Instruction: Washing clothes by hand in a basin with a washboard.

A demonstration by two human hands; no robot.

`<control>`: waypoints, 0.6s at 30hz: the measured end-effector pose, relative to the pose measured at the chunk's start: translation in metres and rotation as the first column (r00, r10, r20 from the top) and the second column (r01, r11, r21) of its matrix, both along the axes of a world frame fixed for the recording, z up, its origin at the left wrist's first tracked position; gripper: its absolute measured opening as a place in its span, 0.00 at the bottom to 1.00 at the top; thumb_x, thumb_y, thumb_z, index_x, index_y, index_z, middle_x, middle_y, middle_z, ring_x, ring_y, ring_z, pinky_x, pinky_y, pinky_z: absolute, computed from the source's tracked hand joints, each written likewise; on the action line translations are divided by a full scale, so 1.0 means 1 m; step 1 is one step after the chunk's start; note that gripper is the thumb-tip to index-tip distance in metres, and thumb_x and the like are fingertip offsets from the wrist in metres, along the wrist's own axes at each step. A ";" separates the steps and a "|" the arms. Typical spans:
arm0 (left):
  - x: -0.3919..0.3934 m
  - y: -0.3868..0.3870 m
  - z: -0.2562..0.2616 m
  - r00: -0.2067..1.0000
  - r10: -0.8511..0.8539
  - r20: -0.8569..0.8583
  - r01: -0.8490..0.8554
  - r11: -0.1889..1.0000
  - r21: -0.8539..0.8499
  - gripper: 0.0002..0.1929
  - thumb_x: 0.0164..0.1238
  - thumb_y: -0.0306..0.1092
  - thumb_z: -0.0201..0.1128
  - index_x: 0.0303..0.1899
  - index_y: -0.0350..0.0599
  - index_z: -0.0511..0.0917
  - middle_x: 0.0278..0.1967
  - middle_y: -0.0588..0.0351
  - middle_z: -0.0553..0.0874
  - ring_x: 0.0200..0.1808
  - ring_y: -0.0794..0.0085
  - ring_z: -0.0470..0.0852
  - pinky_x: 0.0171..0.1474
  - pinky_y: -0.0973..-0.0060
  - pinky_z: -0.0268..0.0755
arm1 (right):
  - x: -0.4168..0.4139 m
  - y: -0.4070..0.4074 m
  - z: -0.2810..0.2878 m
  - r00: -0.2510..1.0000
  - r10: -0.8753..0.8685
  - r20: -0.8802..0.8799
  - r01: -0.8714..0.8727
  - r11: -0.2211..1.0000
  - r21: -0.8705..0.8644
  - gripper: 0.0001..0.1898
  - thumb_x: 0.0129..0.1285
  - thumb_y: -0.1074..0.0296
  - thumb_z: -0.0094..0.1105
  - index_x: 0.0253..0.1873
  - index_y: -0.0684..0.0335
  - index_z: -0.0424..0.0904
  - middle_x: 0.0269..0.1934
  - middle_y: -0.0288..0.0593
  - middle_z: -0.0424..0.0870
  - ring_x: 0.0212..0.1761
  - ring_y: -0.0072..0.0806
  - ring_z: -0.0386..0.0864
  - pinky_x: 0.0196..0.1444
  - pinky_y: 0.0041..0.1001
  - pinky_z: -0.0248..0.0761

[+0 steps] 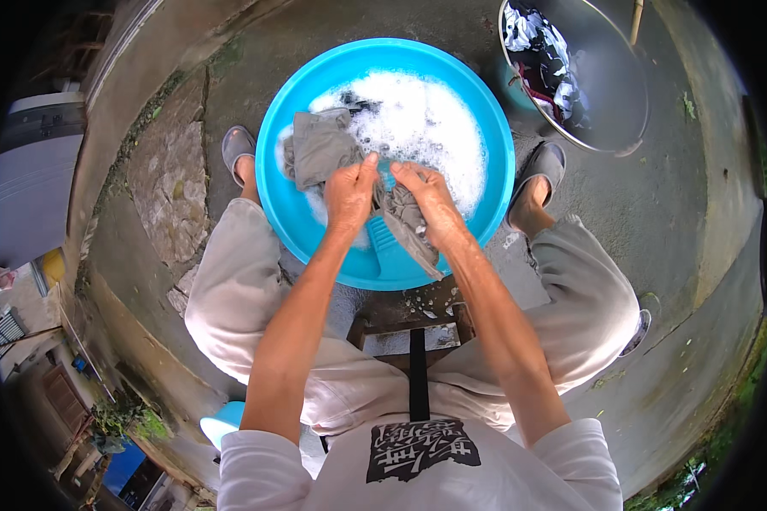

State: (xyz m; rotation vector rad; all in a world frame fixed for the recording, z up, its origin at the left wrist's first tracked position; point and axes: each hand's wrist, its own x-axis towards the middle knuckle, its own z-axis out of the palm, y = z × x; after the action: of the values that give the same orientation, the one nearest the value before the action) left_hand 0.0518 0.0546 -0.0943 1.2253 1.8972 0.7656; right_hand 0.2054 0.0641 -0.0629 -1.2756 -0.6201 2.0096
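A round blue plastic basin [271, 211] holds foamy white suds [422, 115] and stands on the ground between the person's feet. A ribbed blue washboard [390, 246] slopes at its near side. My left hand [350, 191] grips a grey-brown cloth garment [323, 144], part of which lies bunched to the left over the suds. My right hand [427, 199] pinches the same wet cloth, and a piece hangs from it over the washboard's right side. A small translucent blue-green thing shows between the two hands; I cannot tell what it is. Some dark cloth pokes through the foam.
At the upper right, a large metal-rimmed basin or pot [642, 121] holds black-and-white and dark red cloth [543, 57]. Slippered feet flank the blue basin. A light blue container [222, 421] stands at lower left, and a low wooden stool [383, 329] shows between the legs.
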 end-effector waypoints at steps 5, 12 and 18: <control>-0.047 -0.004 0.013 0.843 0.167 0.512 -0.139 0.986 -0.093 0.14 0.65 0.42 0.65 0.36 0.39 0.84 0.30 0.65 0.84 0.30 0.82 0.76 0.32 0.76 0.65 | 0.053 0.009 -0.028 0.892 0.243 0.381 -0.335 0.922 0.195 0.20 0.56 0.59 0.68 0.47 0.70 0.77 0.35 0.46 0.82 0.41 0.31 0.80 0.46 0.32 0.71; -0.080 -0.018 0.042 0.673 0.317 0.668 -0.295 0.944 -0.151 0.13 0.66 0.39 0.64 0.42 0.38 0.83 0.34 0.58 0.84 0.36 0.79 0.80 0.46 0.81 0.69 | 0.084 0.000 -0.041 0.645 0.113 0.756 -0.518 0.792 0.324 0.14 0.55 0.58 0.64 0.31 0.64 0.75 0.26 0.41 0.76 0.38 0.31 0.73 0.41 0.33 0.65; -0.091 -0.042 0.025 0.902 0.104 0.419 0.018 0.961 -0.277 0.21 0.67 0.51 0.61 0.40 0.37 0.83 0.24 0.62 0.78 0.29 0.77 0.75 0.36 0.76 0.65 | 0.071 0.011 -0.025 0.997 -0.070 0.017 0.065 0.979 0.191 0.09 0.64 0.61 0.58 0.33 0.57 0.74 0.28 0.31 0.75 0.34 0.18 0.68 0.36 0.24 0.62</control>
State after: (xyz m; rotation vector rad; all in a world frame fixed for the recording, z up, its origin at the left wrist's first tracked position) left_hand -0.0393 0.0127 -0.0689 0.7657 1.5997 0.6990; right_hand 0.2764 0.0749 -0.0883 -1.1905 -0.7516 1.8347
